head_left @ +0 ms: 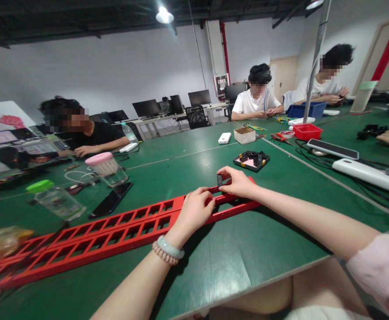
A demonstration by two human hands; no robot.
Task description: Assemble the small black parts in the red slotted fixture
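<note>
A long red slotted frame (pixel 128 231) lies slantwise on the green table, with rows of rectangular openings along much of its length. My left hand (pixel 196 206) rests over it near its right part, fingers curled down on the rails; the fingertips are partly hidden. Between the thumb and fingers of my right hand (pixel 236 181) is a small black rectangular piece (pixel 219 179), held upright just above the frame's far rail. Beyond my right hand sits a black tray (pixel 251 161) with several similar dark pieces in it.
Left of the frame are a black phone (pixel 112 200), a green-lidded jar (pixel 56 200) and a pink-lidded jar (pixel 107 169). Farther off are a small box (pixel 244 135), a red bin (pixel 307 131) and a white power strip (pixel 371 175) with cables. Several people sit around the table.
</note>
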